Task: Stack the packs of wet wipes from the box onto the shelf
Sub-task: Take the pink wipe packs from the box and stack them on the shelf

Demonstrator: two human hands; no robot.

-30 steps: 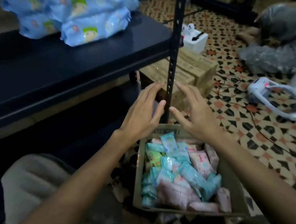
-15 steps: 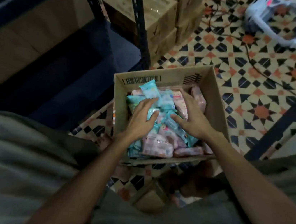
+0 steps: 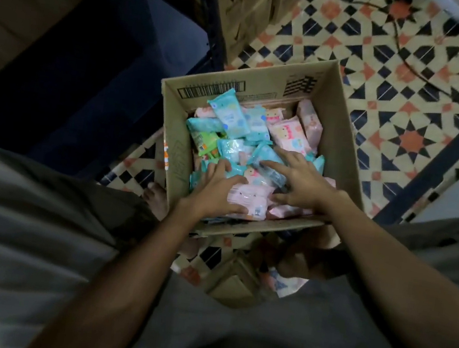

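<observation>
The floor [image 3: 408, 89] is tiled in a repeating star pattern of black, cream and orange, and the lighting is dim. An open cardboard box [image 3: 341, 136] stands on this floor directly in front of the person, with a barcode label printed on the inside of its far wall. The box is loosely filled with packs of wet wipes [image 3: 256, 136]: teal packs [image 3: 229, 114] lie mainly toward the far left, pink packs [image 3: 309, 121] toward the far right and the near edge, and one green pack [image 3: 207, 143] sits against the left wall. The packs lie at mixed angles, overlapping one another. Both hands are inside the box and apart from each other. The left hand [image 3: 214, 191] rests on the packs at the near left, its fingers curled over the edge of a pink pack [image 3: 248, 201] lying flat by the near wall; whether the pack is fully gripped cannot be told. The right hand [image 3: 301, 183] lies on the packs at the near right, fingers spread and extended, with the fingertips touching a teal pack [image 3: 269, 161] at the centre of the box. To the far left of the box, a dark upright post of the shelf [image 3: 211, 16] rises from the floor, with the dark lower level of the shelf beside it. Further cardboard cartons [image 3: 250, 7] stand behind the post. A dark cable [image 3: 407, 55] runs across the tiles at the upper right. The person's grey clothing [image 3: 24, 234] fills the lower part of the view.
</observation>
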